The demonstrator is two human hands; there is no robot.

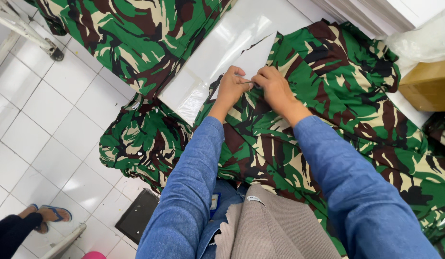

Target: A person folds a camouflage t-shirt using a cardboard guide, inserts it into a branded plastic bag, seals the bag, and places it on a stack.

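Observation:
Green, brown and cream camouflage fabric point(328, 120) is spread over a white table point(217, 52) and hangs off its near-left edge. A white paper pattern piece point(258, 55) lies on the fabric's upper edge. My left hand point(232, 88) and my right hand point(272, 86) meet at the lower edge of that paper, fingers pinched together on paper and fabric. A thin metal item, perhaps a pin, shows between the fingertips. Both arms wear blue denim sleeves.
More camouflage fabric point(136, 33) is piled at the top left. A cardboard box point(426, 86) sits at the right with a plastic bag above it. White tiled floor lies to the left, with another person's sandalled foot point(52, 214) and a dark box point(136, 216) below.

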